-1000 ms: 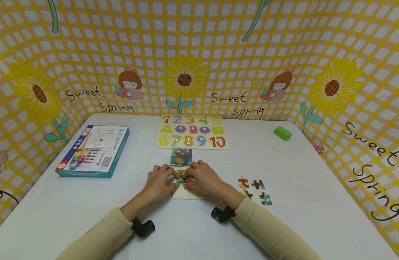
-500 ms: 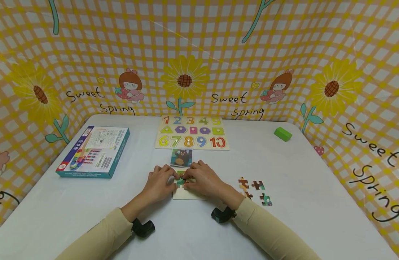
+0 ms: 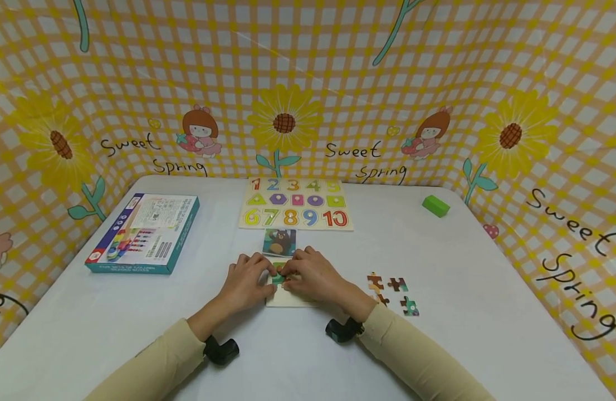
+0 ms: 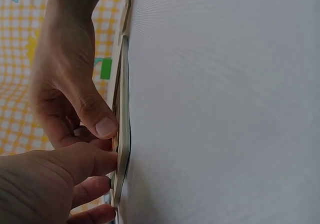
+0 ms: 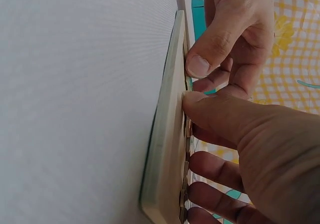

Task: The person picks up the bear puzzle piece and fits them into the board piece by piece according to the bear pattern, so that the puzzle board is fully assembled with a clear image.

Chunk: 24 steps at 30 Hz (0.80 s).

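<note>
A cream puzzle board lies flat before me, with green puzzle pieces at its left side. Thumb and fingers of my left hand pinch a green piece from the left. From the other side, my right hand holds its thumb and fingertips on the same spot, covering much of the board. The right wrist view has the right thumb at the board's face and the other fingers along the row of pieces. Edge-on in the left wrist view, the board has both thumbs close together over it.
A bear picture card sits just beyond the board, below a number-and-shape board. Several loose brown and green puzzle pieces lie to the right. A flat toy box is at left, a green block at far right.
Both hands stay almost in place over the board, with only slight finger movement. The loose pieces have not moved.
</note>
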Motion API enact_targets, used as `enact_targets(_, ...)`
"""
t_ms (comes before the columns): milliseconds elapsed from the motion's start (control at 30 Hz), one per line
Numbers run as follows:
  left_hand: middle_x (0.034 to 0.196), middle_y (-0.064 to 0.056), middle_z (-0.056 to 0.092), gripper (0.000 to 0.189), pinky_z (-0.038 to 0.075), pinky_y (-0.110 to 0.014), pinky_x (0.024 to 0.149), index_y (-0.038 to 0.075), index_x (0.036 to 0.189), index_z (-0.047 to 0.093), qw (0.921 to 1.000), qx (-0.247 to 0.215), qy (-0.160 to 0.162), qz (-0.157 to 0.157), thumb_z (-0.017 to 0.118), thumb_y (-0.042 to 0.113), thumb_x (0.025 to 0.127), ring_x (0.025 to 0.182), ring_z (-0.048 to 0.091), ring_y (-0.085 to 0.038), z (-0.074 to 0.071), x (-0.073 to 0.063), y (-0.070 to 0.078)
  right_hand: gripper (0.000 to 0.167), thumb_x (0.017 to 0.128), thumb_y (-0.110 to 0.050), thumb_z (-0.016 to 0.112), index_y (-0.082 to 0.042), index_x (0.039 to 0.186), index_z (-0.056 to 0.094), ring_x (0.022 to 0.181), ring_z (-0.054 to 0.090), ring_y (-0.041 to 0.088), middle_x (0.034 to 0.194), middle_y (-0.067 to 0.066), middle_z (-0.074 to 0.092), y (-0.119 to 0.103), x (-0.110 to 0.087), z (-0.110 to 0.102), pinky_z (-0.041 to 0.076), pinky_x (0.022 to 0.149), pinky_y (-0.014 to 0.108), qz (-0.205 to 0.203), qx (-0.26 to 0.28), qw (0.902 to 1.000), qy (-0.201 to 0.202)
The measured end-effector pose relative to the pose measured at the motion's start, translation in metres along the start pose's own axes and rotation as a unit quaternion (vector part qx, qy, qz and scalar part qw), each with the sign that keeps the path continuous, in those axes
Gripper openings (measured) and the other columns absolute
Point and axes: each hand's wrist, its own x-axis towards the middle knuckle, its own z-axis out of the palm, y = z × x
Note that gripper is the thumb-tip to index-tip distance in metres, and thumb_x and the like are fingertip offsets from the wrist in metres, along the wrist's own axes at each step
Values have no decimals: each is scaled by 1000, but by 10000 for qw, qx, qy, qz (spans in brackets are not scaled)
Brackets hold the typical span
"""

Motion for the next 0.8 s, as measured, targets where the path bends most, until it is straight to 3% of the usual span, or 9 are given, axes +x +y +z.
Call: enact_targets(800,110,2,57,11,33,-46,85,22,89,66,9999,-119,87,-30,72,25,80,102,43,-25,1,1,-2,22,81,-36,72,-21,96,74,82,41,11,89,-4,61,0,0,0,33,72,26,7,37,10000,37)
